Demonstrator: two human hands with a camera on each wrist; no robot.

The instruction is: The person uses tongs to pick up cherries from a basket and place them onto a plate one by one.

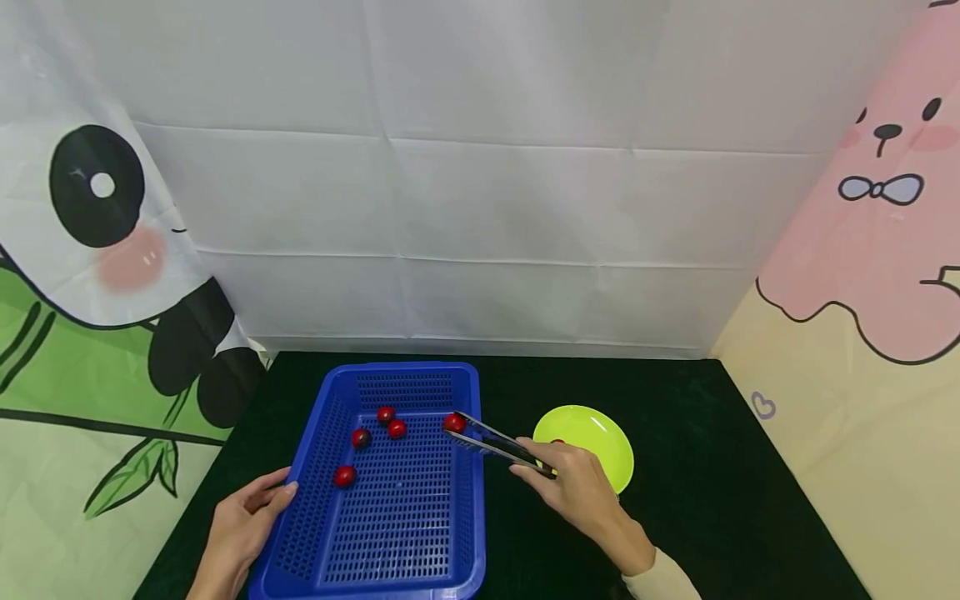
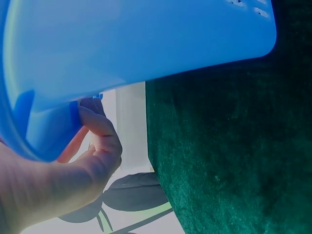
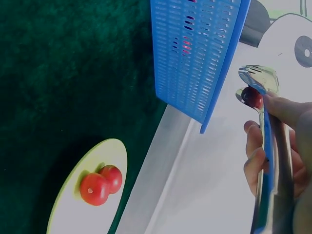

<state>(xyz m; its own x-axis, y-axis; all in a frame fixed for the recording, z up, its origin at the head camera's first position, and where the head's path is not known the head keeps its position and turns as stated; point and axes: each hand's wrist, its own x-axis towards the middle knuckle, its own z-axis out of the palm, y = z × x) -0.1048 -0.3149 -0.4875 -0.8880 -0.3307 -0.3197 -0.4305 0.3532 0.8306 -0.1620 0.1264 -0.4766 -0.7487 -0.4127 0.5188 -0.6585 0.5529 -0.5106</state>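
Note:
My left hand [image 1: 243,529] grips the left rim of a blue perforated plastic basket [image 1: 397,533], thumb on the rim. In my right hand [image 1: 581,492] are metal tongs [image 1: 487,447], their tips pinching a red cherry tomato [image 1: 454,422]. In the head view this tomato overlaps the inside of the basket's right wall; the right wrist view shows it between the tong heads, above the rim. Several more cherry tomatoes [image 1: 345,476] lie on the basket floor. Two tomatoes [image 3: 94,189] rest together on a yellow-green plate [image 1: 585,425], partly hidden by my right hand in the head view.
A dark green cloth [image 1: 705,483] covers the table under basket and plate. Behind it hangs a white sheet [image 1: 495,208]. Printed cartoon curtains stand on both sides, a panda [image 1: 97,283] at left and a pink bear [image 1: 877,250] at right.

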